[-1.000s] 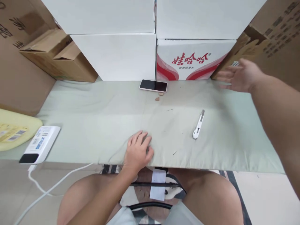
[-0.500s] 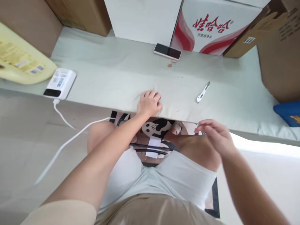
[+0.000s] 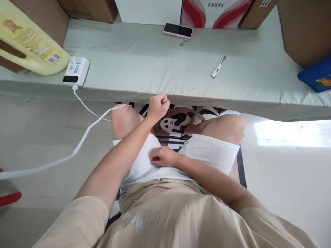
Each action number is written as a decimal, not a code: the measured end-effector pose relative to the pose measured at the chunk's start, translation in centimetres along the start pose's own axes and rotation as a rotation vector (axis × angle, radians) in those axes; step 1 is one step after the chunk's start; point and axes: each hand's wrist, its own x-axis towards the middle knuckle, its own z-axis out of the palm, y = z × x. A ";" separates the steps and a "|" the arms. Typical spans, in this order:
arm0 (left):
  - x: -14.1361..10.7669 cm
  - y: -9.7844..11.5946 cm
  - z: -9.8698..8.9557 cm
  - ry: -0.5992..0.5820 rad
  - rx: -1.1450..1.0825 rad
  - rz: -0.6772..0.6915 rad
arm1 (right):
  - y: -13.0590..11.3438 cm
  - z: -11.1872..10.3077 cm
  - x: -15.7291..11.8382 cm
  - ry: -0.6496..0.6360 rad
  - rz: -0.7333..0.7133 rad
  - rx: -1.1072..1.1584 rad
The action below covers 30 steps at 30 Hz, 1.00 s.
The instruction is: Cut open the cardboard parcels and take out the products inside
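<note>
My left hand [image 3: 159, 107] is closed into a fist at the front edge of the cloth-covered table [image 3: 124, 69], with nothing showing in it. Curled on my lap, my right hand [image 3: 164, 156] lies against the white shorts [image 3: 207, 151]; its fingers are bent in and I see no object in them. A white utility knife [image 3: 218, 67] rests on the cloth, to the right of and beyond my left hand. Further back, a phone-like device with a black screen [image 3: 178, 31] lies near the boxes, with small brown scraps [image 3: 181, 44] in front of it.
At the left stand a yellow jug [image 3: 33, 44] and a white device [image 3: 77, 71] with a white cable [image 3: 85, 137] hanging across the floor side. Cardboard boxes [image 3: 90, 10] and a red-and-white carton [image 3: 217, 15] line the back. A blue object [image 3: 315, 75] sits at the right edge.
My left hand has come off the tabletop to its edge and closed into a fist. My right hand has moved from the table's edge to my lap. The view has tilted downward.
</note>
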 end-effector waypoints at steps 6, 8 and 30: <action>-7.3 0.5 -2.2 0.062 -0.179 -0.238 | 0.8 1.0 -2.6 -0.185 0.066 -0.141; -8.3 0.2 -2.3 0.079 -0.194 -0.265 | 0.7 1.2 -3.0 -0.187 0.084 -0.176; -9.1 -0.2 -3.2 0.107 -0.166 -0.323 | 1.0 -1.5 -1.1 -0.115 0.149 -0.046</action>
